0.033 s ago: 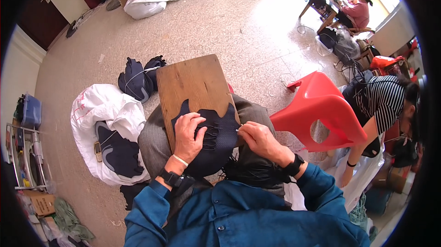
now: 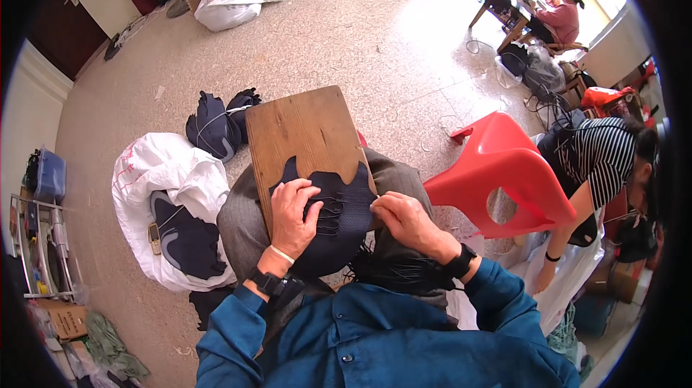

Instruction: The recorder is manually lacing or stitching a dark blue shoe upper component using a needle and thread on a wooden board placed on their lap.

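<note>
A dark navy piece of textured fabric (image 2: 349, 211) with curved, pointed edges lies over a wooden board (image 2: 306, 125) resting on my lap. Several loops of black cord run in a row down the middle of the fabric. My left hand (image 2: 292, 211) lies on its left part, fingers stretched out and pressing it against the board. At the fabric's right edge, my right hand (image 2: 407, 218) is closed in a pinch. Something small and pale shows at its fingertips, too small to name. A bundle of black cords (image 2: 393, 270) lies across my right thigh.
To my left a white sack (image 2: 137, 208) holds more dark pieces and a small phone (image 2: 154, 238); a tied dark bundle (image 2: 211, 128) lies beyond it. A red plastic stool (image 2: 497, 164) stands on the right, near a bending person in a striped shirt (image 2: 602, 153).
My right fingertips have shifted very slightly at the fabric's edge, and less of the pale tip shows. The left hand stays in place on the fabric.
</note>
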`<action>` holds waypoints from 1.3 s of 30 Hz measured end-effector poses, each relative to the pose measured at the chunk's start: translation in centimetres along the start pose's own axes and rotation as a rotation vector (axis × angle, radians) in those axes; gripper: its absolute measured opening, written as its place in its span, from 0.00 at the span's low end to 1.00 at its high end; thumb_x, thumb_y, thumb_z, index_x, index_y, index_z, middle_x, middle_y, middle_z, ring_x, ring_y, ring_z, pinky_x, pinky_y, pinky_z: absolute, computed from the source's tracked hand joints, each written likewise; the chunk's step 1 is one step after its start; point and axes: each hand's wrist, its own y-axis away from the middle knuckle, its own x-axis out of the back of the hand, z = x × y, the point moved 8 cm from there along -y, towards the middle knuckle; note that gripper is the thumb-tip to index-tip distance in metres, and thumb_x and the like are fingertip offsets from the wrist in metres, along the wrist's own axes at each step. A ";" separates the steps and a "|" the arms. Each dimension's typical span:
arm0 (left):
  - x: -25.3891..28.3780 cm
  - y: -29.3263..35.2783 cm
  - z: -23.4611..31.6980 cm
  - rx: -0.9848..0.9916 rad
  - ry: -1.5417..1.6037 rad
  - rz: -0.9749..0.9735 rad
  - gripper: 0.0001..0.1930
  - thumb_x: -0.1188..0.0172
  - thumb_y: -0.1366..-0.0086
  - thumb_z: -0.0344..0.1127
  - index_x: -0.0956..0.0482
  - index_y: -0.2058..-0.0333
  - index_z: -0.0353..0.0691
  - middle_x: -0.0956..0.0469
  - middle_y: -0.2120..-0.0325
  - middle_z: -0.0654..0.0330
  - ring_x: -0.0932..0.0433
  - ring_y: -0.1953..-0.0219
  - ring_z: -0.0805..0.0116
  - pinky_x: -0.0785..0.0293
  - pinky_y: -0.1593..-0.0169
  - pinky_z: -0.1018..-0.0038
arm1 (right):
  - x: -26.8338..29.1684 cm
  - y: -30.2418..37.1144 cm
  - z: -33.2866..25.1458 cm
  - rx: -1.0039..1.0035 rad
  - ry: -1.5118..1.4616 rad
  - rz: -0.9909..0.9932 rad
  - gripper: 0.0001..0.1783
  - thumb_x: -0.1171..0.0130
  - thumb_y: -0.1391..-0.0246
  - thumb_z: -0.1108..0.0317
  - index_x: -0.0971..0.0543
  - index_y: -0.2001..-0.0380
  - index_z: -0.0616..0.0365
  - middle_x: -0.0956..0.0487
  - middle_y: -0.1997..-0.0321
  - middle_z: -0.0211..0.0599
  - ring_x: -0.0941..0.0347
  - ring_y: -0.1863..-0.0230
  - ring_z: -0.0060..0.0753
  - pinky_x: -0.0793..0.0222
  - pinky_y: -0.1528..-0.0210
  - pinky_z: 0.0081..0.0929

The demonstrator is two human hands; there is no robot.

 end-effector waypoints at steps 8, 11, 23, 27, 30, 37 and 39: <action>-1.2 1.6 -0.5 -0.060 -0.084 -0.133 0.20 0.34 0.38 0.35 0.20 0.47 0.42 0.26 0.44 0.54 0.30 0.40 0.51 0.40 0.33 0.51 | -5.7 -1.0 -3.5 0.246 -0.006 -0.012 0.06 0.40 0.43 0.74 0.21 0.62 0.60 0.24 0.67 0.45 0.22 0.64 0.53 0.23 0.62 0.42; -1.9 2.1 -0.8 -0.167 -0.359 -0.286 0.25 0.40 0.31 0.42 0.27 0.37 0.43 0.33 0.33 0.55 0.38 0.31 0.52 0.46 0.28 0.50 | -5.9 -1.0 -0.9 0.126 0.012 -0.015 0.05 0.41 0.40 0.72 0.21 0.63 0.62 0.21 0.66 0.47 0.21 0.62 0.54 0.23 0.60 0.43; -2.1 3.4 -3.9 -0.026 -0.489 -0.365 0.37 0.49 0.27 0.57 0.42 0.27 0.43 0.44 0.25 0.60 0.51 0.23 0.57 0.60 0.24 0.47 | -5.7 -1.6 1.8 -0.083 -0.091 0.071 0.08 0.44 0.37 0.68 0.22 0.66 0.63 0.19 0.66 0.52 0.20 0.61 0.56 0.24 0.58 0.43; 1.2 2.9 -4.9 0.069 -0.124 -0.084 0.22 0.40 0.31 0.38 0.25 0.40 0.40 0.28 0.37 0.52 0.33 0.32 0.51 0.42 0.29 0.53 | -5.8 -1.3 3.5 -0.286 -0.307 0.069 0.11 0.46 0.34 0.66 0.21 0.65 0.63 0.18 0.68 0.51 0.18 0.63 0.47 0.23 0.59 0.38; 2.5 2.4 -4.2 0.051 -0.064 0.024 0.15 0.35 0.39 0.29 0.17 0.53 0.40 0.19 0.50 0.55 0.24 0.44 0.52 0.31 0.38 0.58 | -5.8 -1.2 3.4 -0.278 -0.428 0.096 0.10 0.45 0.34 0.66 0.21 0.63 0.63 0.17 0.68 0.49 0.17 0.63 0.44 0.23 0.58 0.36; 0.9 -0.4 -2.4 -0.061 -0.087 -0.218 0.05 0.31 0.44 0.29 0.14 0.67 0.42 0.18 0.65 0.60 0.21 0.57 0.57 0.27 0.52 0.64 | -5.6 -0.9 2.9 -0.236 -0.296 0.136 0.10 0.46 0.34 0.68 0.20 0.62 0.63 0.16 0.66 0.44 0.17 0.61 0.39 0.23 0.55 0.34; 0.5 -1.0 -3.4 0.021 -0.024 -0.296 0.04 0.30 0.43 0.31 0.14 0.68 0.42 0.19 0.67 0.61 0.21 0.57 0.58 0.27 0.51 0.65 | -5.8 -0.9 3.0 -0.253 -0.328 0.131 0.09 0.46 0.33 0.68 0.20 0.62 0.63 0.16 0.66 0.43 0.17 0.61 0.38 0.23 0.56 0.33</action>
